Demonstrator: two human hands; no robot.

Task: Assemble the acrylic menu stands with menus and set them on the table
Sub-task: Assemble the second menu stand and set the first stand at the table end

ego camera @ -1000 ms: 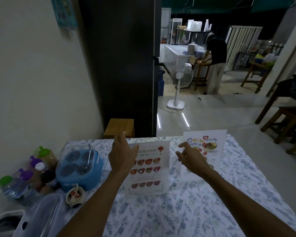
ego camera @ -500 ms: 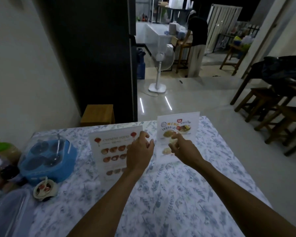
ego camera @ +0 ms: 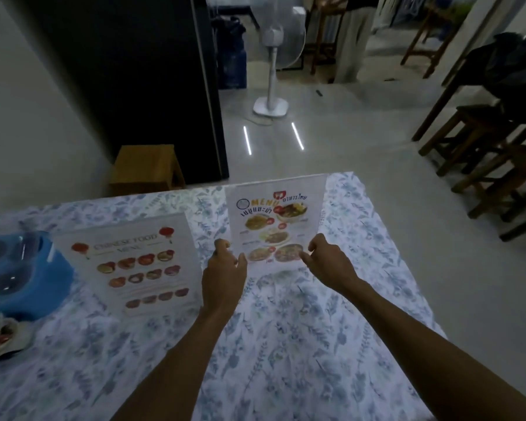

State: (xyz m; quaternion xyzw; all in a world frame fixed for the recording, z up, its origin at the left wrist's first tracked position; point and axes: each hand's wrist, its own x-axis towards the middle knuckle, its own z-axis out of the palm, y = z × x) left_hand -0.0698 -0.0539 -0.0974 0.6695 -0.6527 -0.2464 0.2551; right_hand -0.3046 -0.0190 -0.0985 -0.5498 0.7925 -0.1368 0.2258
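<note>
Two acrylic menu stands are upright on the floral tablecloth (ego camera: 286, 329). The Chinese food menu stand (ego camera: 137, 262) is on the left, untouched. The Thai menu stand (ego camera: 274, 220) stands near the table's far edge. My left hand (ego camera: 225, 275) pinches its lower left edge and my right hand (ego camera: 325, 259) pinches its lower right edge. Both hands cover the stand's bottom corners and base.
A blue condiment caddy with a clear lid (ego camera: 16, 268) and a small dish (ego camera: 0, 335) sit at the left edge. Beyond the table are a wooden stool (ego camera: 146, 168), a black fridge (ego camera: 140, 80), a standing fan (ego camera: 274, 56) and dark wooden stools (ego camera: 483, 147) at right.
My left hand left the Chinese menu stand and moved right to the Thai stand's left edge. My right hand shifted to its right edge. My head tilted down and closer.
</note>
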